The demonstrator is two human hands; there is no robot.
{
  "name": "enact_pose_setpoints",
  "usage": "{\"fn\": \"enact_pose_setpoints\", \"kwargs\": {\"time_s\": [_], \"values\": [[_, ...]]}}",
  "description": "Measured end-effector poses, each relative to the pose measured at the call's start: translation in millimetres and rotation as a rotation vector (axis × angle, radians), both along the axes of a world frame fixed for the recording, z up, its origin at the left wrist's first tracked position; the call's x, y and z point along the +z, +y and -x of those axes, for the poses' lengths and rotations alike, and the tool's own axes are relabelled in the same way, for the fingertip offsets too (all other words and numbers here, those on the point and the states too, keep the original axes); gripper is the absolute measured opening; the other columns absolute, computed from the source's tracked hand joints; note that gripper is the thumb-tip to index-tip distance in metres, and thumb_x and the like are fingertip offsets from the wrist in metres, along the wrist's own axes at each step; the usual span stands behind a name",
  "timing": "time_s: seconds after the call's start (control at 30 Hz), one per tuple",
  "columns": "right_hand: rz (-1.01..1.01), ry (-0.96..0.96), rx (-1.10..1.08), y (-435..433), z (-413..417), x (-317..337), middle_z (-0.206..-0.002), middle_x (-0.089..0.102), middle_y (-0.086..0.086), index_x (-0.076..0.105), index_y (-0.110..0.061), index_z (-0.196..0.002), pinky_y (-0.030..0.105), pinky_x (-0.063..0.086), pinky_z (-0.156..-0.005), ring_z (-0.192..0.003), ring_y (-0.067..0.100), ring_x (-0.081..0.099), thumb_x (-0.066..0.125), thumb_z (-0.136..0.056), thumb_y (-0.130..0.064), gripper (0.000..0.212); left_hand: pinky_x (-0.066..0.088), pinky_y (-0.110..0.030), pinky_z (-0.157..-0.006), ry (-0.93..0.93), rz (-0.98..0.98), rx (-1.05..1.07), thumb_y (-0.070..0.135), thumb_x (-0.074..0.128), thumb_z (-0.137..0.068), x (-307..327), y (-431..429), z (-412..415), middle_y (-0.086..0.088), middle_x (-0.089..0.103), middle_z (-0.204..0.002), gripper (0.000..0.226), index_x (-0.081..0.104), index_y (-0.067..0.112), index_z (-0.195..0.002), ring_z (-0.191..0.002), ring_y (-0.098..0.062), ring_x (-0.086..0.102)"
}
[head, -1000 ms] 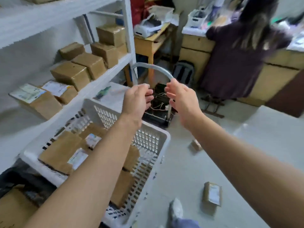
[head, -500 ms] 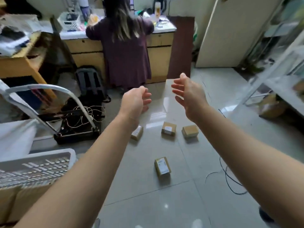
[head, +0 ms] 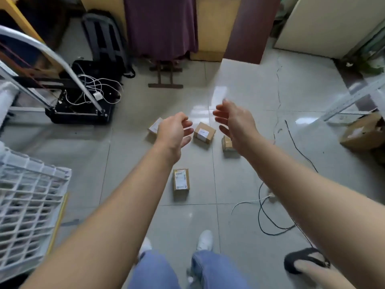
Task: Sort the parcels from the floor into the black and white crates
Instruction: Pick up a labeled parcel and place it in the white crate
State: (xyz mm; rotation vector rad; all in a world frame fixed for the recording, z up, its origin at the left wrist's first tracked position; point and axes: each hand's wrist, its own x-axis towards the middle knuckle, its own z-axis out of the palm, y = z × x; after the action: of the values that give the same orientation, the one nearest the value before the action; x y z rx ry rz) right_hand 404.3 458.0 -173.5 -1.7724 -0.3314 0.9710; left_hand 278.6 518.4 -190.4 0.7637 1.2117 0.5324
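Glossy grey tile floor [head: 239, 174], all small brown cardboard stuff on it. Labelled middle parcel [head: 204, 133] shows right between left hand [head: 175, 132] and right hand [head: 235, 124], both loosely spread, empty. Left parcel [head: 153, 127] and right parcel [head: 226, 142] flank it; long parcel [head: 181, 180] lies nearer, lengthwise toward the feet [head: 205, 239]. Left hand looks closest, I'd guess.

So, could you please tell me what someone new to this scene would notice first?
Two bare arms stretch out over the grey tiled floor, the left hand and right hand empty, fingers relaxed. On the tiles lie small cardboard parcels: a labelled parcel between the hands, a second parcel closer in. A white lattice crate sits at lower left.
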Motion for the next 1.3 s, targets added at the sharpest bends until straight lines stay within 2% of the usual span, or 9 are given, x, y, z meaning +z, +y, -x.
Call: {"fn": "enact_pose_setpoints", "kwargs": {"time_s": [0.2, 0.4, 0.53, 0.67, 0.8, 0.9, 1.07, 1.2, 1.3], "values": [[0.121, 0.035, 0.216, 33, 19, -66, -0.097, 0.067, 0.003, 0.063, -0.018, -0.085, 0.031, 0.045, -0.085, -0.098, 0.019, 0.062, 0.048, -0.094, -0.038, 0.027, 0.047, -0.032, -0.074, 0.081, 0.174, 0.223, 0.022, 0.045, -0.095, -64, 4, 39, -0.002, 0.058, -0.08, 0.02, 0.055, 0.014, -0.079, -0.078, -0.021, 0.057], [0.171, -0.011, 0.39, 83, 32, -132, -0.095, 0.066, -0.002, 0.062, -0.02, -0.085, 0.028, 0.045, -0.083, -0.097, 0.015, 0.061, 0.048, -0.094, -0.04, 0.026, 0.045, -0.033, -0.077, 0.136, 0.272, 0.334, 0.022, 0.042, -0.096, -129, 31, 46, -0.002, 0.059, -0.082, 0.021, 0.055, 0.013, -0.082, -0.088, -0.024, 0.059], [0.251, -0.044, 0.477, 113, 33, -203, -0.097, 0.064, -0.001, 0.064, -0.012, -0.094, 0.029, 0.042, -0.082, -0.094, 0.014, 0.057, 0.046, -0.095, -0.039, 0.033, 0.047, -0.028, -0.063, 0.169, 0.368, 0.415, 0.018, 0.04, -0.096, -192, 44, 43, -0.006, 0.059, -0.092, 0.018, 0.054, 0.007, -0.095, -0.086, -0.023, 0.059], [0.31, -0.107, 0.632, 131, 32, -287, -0.09, 0.06, 0.003, 0.064, 0.002, -0.098, 0.024, 0.04, -0.067, -0.081, 0.013, 0.052, 0.049, -0.096, -0.036, 0.041, 0.046, -0.016, -0.037, 0.153, 0.461, 0.525, 0.012, 0.039, -0.095, -267, 46, 43, -0.007, 0.056, -0.085, 0.014, 0.051, 0.004, -0.099, -0.064, -0.017, 0.057], [0.383, -0.206, 0.875, 142, 23, -387, -0.079, 0.06, -0.006, 0.061, -0.016, -0.091, 0.008, 0.038, -0.055, -0.068, 0.003, 0.051, 0.048, -0.096, -0.041, 0.029, 0.045, -0.017, -0.035, 0.188, 0.55, 0.615, 0.012, 0.042, -0.096, -369, 35, 37, -0.005, 0.058, -0.081, 0.014, 0.053, 0.004, -0.097, -0.065, -0.017, 0.06], [0.431, -0.238, 0.987, 145, 17, -463, -0.088, 0.061, -0.003, 0.065, -0.014, -0.104, 0.021, 0.041, -0.072, -0.081, 0.013, 0.056, 0.048, -0.096, -0.043, 0.034, 0.045, -0.022, -0.044, 0.261, 0.629, 0.648, 0.013, 0.043, -0.095, -448, 26, 27, -0.005, 0.056, -0.076, 0.015, 0.054, 0.007, -0.086, -0.061, -0.017, 0.056], [0.51, -0.324, 1.12, 141, 7, -584, -0.109, 0.066, 0.009, 0.063, -0.006, -0.113, 0.033, 0.046, -0.088, -0.1, 0.025, 0.059, 0.044, -0.097, -0.044, 0.046, 0.039, -0.027, -0.056, 0.357, 0.696, 0.694, 0.016, 0.043, -0.094, -576, 14, 12, -0.005, 0.045, -0.07, 0.021, 0.049, 0.01, -0.074, -0.059, -0.021, 0.043], [0.595, -0.332, 1.183, 132, 2, -662, -0.138, 0.05, 0.017, 0.044, 0.0, -0.138, 0.041, 0.038, -0.105, -0.126, 0.032, 0.047, 0.041, -0.097, -0.047, 0.061, 0.042, -0.034, -0.077, 0.37, 0.77, 0.643, 0.025, 0.043, -0.095, -650, -3, 5, -0.004, 0.046, -0.082, 0.014, 0.047, 0.012, -0.097, -0.078, -0.025, 0.045], [0.633, -0.33, 1.201, 129, 1, -701, -0.137, 0.048, 0.02, 0.041, 0.003, -0.136, 0.042, 0.039, -0.104, -0.124, 0.035, 0.047, 0.04, -0.098, -0.048, 0.063, 0.044, -0.04, -0.083, 0.243, 0.844, 0.668, 0.03, 0.04, -0.098, -684, -7, 3, -0.004, 0.049, -0.08, 0.012, 0.043, 0.018, -0.102, -0.082, -0.026, 0.05]]}}
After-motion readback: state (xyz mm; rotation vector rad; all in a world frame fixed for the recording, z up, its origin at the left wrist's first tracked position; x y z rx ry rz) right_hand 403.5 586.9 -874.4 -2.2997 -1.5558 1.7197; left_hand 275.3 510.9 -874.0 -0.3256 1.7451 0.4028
